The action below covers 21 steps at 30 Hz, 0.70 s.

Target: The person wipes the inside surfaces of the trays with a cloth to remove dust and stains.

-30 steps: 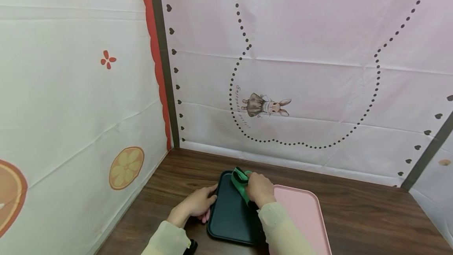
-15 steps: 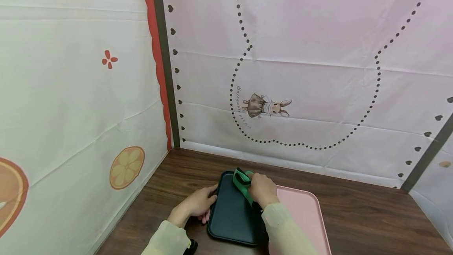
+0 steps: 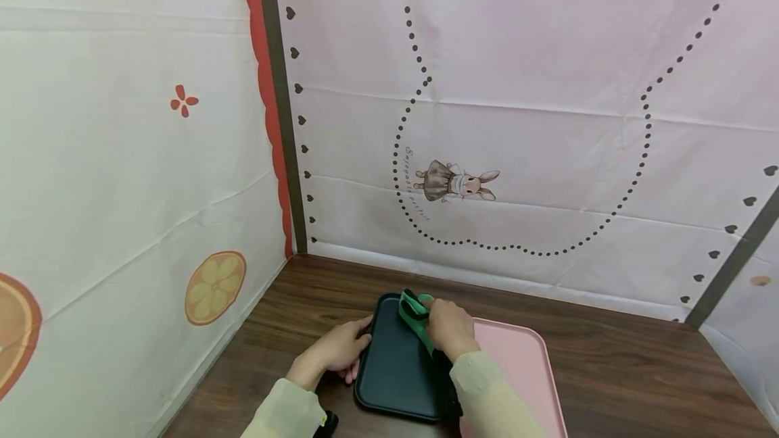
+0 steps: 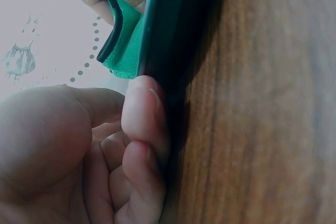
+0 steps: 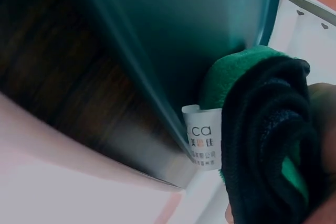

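A dark green rectangular tray [image 3: 394, 370] lies on the table. My right hand [image 3: 452, 330] grips a folded green cloth [image 3: 415, 313] with black edging over the tray's upper right part. In the right wrist view the cloth [image 5: 236, 74] is bunched in layers, and a white printed label [image 5: 203, 139] sticks out from it. My left hand [image 3: 337, 349] holds the tray's left edge. Seen from the left wrist, its fingers [image 4: 143, 114] are curled, with one fingertip touching the tray's rim [image 4: 148, 30]. Part of the tray's right side is hidden by the right arm.
A pink tray [image 3: 517, 363] lies right of the dark one, partly covered by the right sleeve. A small black object [image 3: 327, 424] sits by the left cuff. Printed cloth walls [image 3: 548, 120] rise behind and at the left of the wooden table [image 3: 639, 370].
My right hand and the green cloth have shifted slightly to the right over the tray. The left hand and both trays stay in place.
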{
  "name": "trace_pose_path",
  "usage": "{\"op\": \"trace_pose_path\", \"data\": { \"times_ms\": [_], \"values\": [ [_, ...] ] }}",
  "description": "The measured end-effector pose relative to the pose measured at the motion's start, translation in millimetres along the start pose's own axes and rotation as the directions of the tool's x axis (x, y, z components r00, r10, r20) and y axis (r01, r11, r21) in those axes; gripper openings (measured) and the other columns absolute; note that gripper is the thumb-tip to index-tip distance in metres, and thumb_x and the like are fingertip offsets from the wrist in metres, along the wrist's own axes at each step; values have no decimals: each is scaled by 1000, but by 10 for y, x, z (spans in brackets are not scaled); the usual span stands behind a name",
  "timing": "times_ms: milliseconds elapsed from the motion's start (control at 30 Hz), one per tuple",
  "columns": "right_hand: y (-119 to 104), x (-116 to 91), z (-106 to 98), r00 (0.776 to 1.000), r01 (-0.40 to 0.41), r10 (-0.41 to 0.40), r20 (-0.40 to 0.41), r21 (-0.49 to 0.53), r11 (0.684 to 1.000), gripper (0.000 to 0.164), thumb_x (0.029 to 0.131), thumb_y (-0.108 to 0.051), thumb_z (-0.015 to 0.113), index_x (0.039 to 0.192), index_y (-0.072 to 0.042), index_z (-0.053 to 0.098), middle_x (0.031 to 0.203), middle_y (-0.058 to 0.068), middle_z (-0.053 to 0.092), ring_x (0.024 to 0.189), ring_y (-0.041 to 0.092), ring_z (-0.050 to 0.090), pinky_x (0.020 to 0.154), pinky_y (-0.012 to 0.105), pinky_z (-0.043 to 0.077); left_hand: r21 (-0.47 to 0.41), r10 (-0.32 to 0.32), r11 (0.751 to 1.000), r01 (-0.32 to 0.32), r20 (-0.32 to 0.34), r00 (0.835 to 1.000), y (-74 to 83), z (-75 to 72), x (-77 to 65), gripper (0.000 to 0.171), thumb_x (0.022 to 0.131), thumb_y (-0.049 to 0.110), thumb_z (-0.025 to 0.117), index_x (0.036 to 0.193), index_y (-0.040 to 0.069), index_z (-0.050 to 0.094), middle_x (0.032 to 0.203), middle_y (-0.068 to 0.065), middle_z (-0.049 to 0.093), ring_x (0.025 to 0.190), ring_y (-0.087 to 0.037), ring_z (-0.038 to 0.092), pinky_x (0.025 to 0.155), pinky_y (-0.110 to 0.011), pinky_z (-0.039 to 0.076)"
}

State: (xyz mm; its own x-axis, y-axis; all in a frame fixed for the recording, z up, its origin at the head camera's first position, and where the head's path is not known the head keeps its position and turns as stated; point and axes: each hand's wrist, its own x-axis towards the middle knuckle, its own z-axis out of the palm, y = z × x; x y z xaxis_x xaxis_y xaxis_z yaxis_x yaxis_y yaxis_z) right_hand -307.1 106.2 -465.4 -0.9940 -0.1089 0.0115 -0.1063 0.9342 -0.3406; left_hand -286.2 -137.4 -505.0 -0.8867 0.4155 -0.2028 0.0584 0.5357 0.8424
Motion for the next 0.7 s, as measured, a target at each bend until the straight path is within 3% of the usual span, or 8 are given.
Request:
{"op": "trace_pose_path", "data": {
  "times_ms": [333,600,700],
  "values": [
    [-3,-61,14,998,66,-66,11,0,998,47,94,-3,63,137,-22,70,124,13,75,70,21,62,53,35,44,6,-14,1000,14,6,1000,-8,-20,11,58,111,21,46,165,11,27,50,-6,62,37,-13,57,39,-28,47],
    [-3,-110,48,998,62,-63,19,44,997,50,95,-1,61,139,-22,68,131,11,72,54,20,52,45,32,32,18,6,1000,-6,0,1000,0,-21,7,57,111,22,47,164,10,29,51,-5,62,37,-12,58,40,-29,48],
    [-17,-142,47,998,62,-63,20,42,997,49,95,0,61,139,-22,68,134,10,71,57,21,55,44,32,32,12,2,1000,-2,7,1000,-6,-18,13,58,111,22,47,165,10,28,51,-6,62,38,-13,58,40,-30,48]
  ]
}}
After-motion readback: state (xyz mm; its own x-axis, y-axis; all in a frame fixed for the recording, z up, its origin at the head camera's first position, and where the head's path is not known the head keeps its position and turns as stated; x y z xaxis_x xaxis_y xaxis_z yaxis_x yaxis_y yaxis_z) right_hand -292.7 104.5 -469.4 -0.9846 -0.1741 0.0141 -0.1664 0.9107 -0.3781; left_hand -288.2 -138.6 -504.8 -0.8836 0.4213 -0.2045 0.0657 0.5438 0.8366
